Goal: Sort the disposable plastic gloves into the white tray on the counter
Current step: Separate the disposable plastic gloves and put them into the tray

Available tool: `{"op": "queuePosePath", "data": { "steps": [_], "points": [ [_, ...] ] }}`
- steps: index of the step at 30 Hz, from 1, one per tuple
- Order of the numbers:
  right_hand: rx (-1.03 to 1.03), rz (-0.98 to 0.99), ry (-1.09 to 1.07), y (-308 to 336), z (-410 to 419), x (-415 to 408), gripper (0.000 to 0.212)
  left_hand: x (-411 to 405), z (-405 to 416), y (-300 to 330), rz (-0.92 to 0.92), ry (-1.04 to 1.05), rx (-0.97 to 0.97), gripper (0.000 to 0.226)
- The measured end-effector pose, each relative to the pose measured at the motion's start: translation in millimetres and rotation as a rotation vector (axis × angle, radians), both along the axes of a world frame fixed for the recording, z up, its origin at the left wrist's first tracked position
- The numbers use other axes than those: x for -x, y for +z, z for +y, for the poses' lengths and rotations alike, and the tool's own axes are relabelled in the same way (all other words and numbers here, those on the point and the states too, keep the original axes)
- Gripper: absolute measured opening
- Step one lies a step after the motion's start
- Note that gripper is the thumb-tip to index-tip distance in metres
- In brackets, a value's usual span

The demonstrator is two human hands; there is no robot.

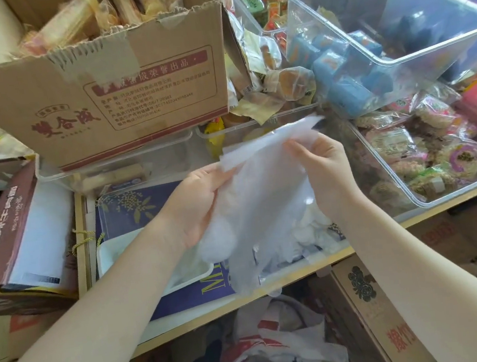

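Observation:
A translucent plastic glove [261, 178] hangs in front of me, stretched between both hands above the counter. My left hand [195, 204] grips its left edge. My right hand [319, 167] pinches its upper right part. Below them a white tray [105, 257] rests on a dark blue sheet, with more thin clear plastic lying in it, partly hidden by my left arm. To the right of the tray, a crumpled heap of plastic gloves [306, 232] sits on the counter behind the hanging glove.
A large cardboard box [117, 84] of packaged snacks stands at the back left. Clear bins [392, 26] of wrapped snacks fill the right side. A maroon box [6, 233] lies at the left. Bags and cartons crowd the floor under the counter edge [387, 225].

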State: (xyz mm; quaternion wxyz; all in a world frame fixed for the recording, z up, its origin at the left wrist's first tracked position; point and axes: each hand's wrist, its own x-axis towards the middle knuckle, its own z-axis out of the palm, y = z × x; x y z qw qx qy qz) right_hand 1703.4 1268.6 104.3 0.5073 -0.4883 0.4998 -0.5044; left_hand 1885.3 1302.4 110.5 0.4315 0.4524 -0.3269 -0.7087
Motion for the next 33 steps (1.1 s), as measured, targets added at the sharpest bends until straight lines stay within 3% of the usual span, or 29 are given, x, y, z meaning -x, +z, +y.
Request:
{"op": "queuePosePath", "data": {
  "steps": [4, 8, 10, 11, 14, 17, 21, 24, 26, 30, 33],
  "points": [
    [-0.024, 0.161, -0.197, -6.5, -0.9, -7.0, 0.012, 4.3, 8.0, -11.9, -0.219, 0.052, 0.152, 0.027],
    [-0.076, 0.198, -0.252, -7.8, -0.5, -7.5, 0.016, 3.5, 10.4, -16.7, -0.273, 0.043, 0.152, 0.033],
    [-0.053, 0.254, -0.247, -5.7, 0.4, -7.0, 0.017, -2.2, 6.2, -21.1, -0.299, -0.019, 0.122, 0.059],
    [-0.036, 0.277, -0.240, -4.5, 1.0, -7.1, 0.018, -4.7, 4.7, -23.2, -0.379, -0.060, 0.153, 0.061],
    [0.011, 0.319, -0.200, -3.3, 1.6, -5.6, 0.020, -5.8, 0.4, -24.2, -0.645, -0.085, 0.289, 0.006],
    [0.045, 0.367, -0.115, -2.9, -1.5, -1.7, 0.007, -8.2, -4.4, -29.3, -0.596, -0.063, 0.298, 0.011],
    [-0.171, 0.270, 0.097, -3.3, -10.8, 11.4, 0.040, -15.9, -9.0, -29.4, -0.499, -0.003, 0.251, 0.017],
    [-0.230, 0.459, 0.344, -9.8, -9.5, 19.0, 0.009, -18.0, -10.3, -32.2, -0.392, 0.058, 0.177, 0.021],
    [-0.217, 0.536, 0.403, -22.8, -7.1, 16.1, 0.011, -23.5, -9.1, -39.0, -0.408, 0.086, 0.107, 0.022],
    [-0.241, 0.509, 0.412, -65.0, -1.2, -1.5, 0.014, -43.4, -12.0, -71.8, -0.881, -0.017, -0.007, 0.022],
    [-0.282, 0.529, 0.464, -103.3, 7.1, -13.9, 0.022, -54.8, -11.1, -92.6, -1.071, -0.080, -0.122, 0.023]
  ]
}}
